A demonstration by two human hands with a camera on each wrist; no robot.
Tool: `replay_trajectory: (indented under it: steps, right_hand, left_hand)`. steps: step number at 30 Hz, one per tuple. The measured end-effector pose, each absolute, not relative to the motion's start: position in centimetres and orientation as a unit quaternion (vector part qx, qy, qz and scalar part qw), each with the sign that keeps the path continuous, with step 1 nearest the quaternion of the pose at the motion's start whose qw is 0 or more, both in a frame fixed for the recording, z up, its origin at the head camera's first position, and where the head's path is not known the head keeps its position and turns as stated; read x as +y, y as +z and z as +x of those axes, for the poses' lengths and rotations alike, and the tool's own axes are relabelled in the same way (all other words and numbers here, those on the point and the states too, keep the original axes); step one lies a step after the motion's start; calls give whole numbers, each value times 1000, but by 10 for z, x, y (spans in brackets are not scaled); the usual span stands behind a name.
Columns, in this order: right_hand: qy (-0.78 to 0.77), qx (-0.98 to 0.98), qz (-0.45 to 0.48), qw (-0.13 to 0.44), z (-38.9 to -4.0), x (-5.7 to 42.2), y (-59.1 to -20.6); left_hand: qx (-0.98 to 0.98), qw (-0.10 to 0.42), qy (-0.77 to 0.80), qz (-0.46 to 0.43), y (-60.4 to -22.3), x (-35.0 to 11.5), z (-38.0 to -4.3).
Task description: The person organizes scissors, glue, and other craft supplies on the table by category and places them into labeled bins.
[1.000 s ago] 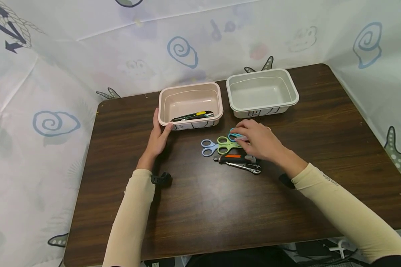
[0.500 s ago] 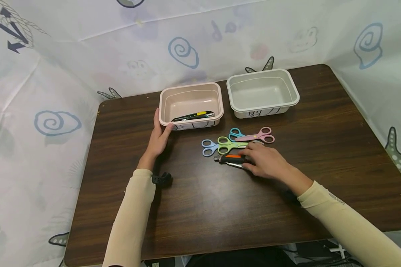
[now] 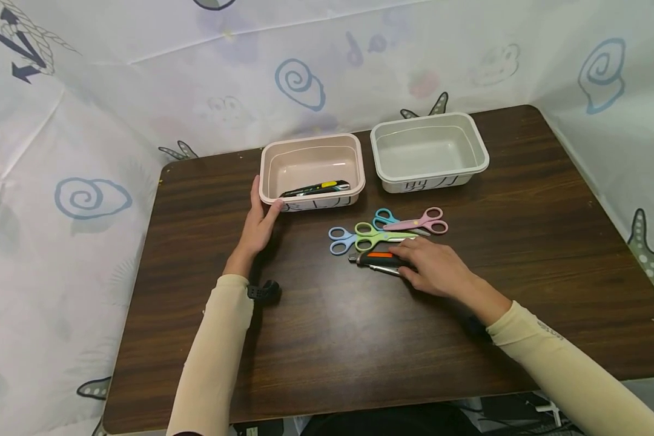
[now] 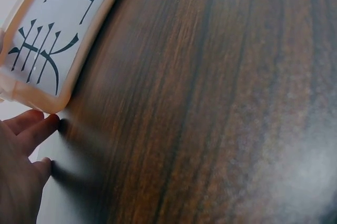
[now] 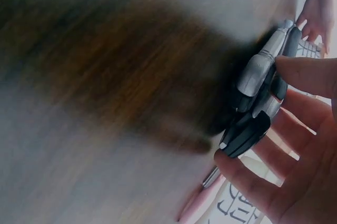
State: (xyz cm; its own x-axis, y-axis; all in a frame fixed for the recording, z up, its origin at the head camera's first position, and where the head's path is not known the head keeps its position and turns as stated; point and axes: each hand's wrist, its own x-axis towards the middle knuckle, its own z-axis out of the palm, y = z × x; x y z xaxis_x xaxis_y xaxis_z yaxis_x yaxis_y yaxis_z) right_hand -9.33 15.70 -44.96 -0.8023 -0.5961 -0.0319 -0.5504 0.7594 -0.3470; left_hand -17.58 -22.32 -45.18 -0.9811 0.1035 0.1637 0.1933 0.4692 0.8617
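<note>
"Which step is in hand?"

"Taking hold of a tool, I'd judge. The right hand (image 3: 435, 269) is over the chunky black utility knife with an orange stripe (image 3: 379, 257), around the middle of the dark wood-grained bench (image 3: 332, 351)."

"And the grip?"

"Nearly closed: thumb on the side towards the bench's front edge, fingers on the far side, the knife's right end between them. A slim silver metal knife (image 3: 384, 270) lies just beside it. I can't tell whether that one is pinched too, or how firm the hold is."

"The left?"

"Fairly straight, thumb and fingers spread around the near left corner of the pale pink plastic box (image 3: 305, 160) by the bench's rear edge. The left hand (image 3: 258, 227) touches it without wrapping round."

"What would a lift call for?"

"Choosing one knife or both, I'd say, and clearing the light green plastic-handled scissors (image 3: 383, 237) just beyond."

"How does the knife look?"

"Flat on the bench, its short metal tip towards the left edge. The right hand hides the other end."
</note>
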Motion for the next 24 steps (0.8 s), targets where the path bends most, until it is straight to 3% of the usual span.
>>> replay_trajectory:
  steps: [24]
  right_hand:
    - [-174,930,-323,29,-92,157,-447]
  left_hand:
    - [-854,48,-511,-87,-453,-222,-176]
